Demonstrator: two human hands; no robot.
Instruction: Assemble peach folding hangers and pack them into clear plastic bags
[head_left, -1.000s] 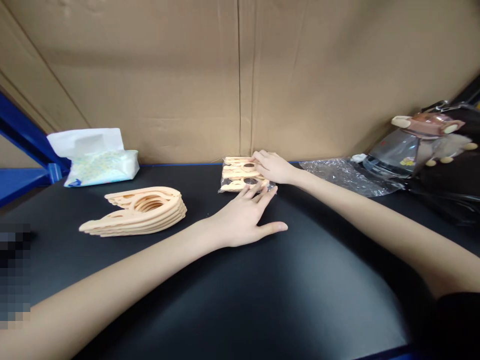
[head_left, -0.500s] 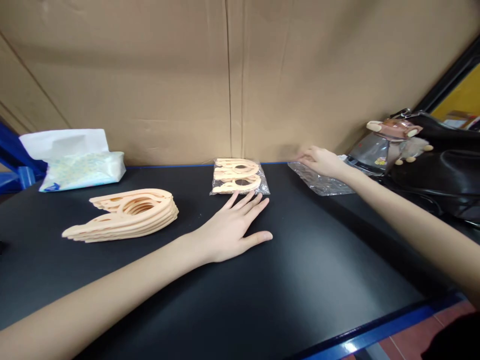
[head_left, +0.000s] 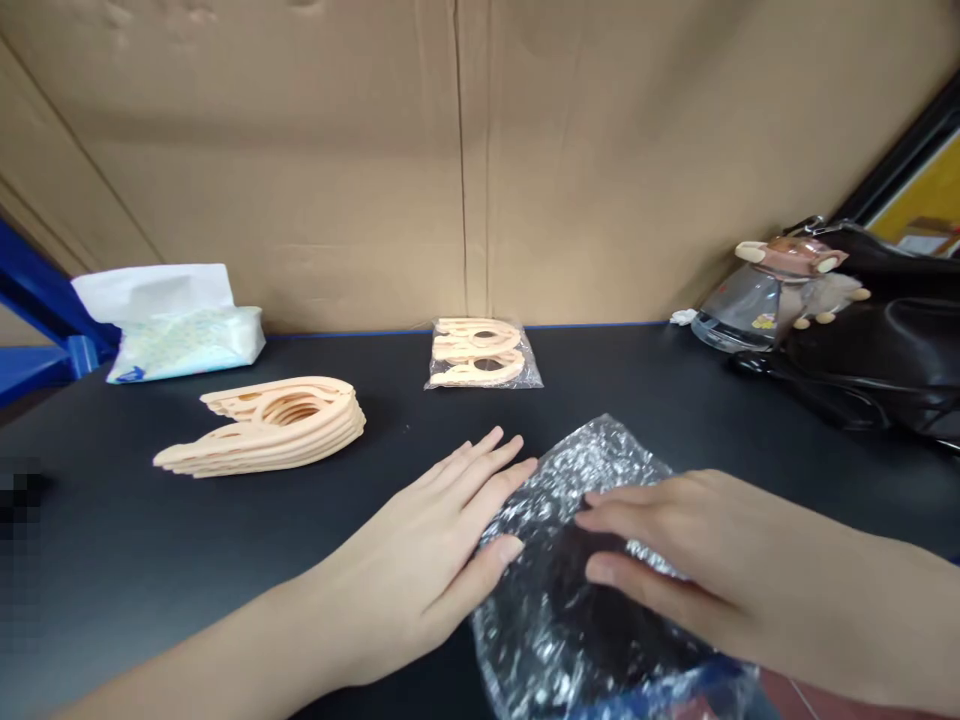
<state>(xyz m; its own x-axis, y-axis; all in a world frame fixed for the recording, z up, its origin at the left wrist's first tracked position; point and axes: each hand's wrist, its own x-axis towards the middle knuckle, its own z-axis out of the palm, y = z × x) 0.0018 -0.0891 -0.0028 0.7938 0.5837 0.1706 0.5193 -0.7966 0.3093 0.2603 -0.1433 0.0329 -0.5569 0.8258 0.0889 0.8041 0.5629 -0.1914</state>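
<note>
A clear, crinkled plastic bag (head_left: pixel 540 620) lies at the front of the table, its near end reaching over the blue front edge. My left hand (head_left: pixel 442 540) is at the bag's left side, fingers stretched out and fingertips by its edge. Over the bag's right part is my right hand (head_left: pixel 690 550), fingers extended with the thumb apart, resting on the film and covering some of it. Farther left sits a stack of beige, curved pieces with cut-outs (head_left: pixel 330 435), which look like folded hangers. Similar pieces lie in a clear packet (head_left: pixel 480 355) at the back middle.
A tissue pack (head_left: pixel 187 340) with a sheet sticking out stands at the back left. At the back right are a clear bottle (head_left: pixel 739 305) with a brownish lid and a black bag (head_left: pixel 862 350). Cardboard (head_left: pixel 337 180) forms the wall behind the black table (head_left: pixel 420 430).
My right hand has come from the back right to the front, bringing the plastic bag along. My left hand has drawn back slightly from the packet and now lies beside the bag.
</note>
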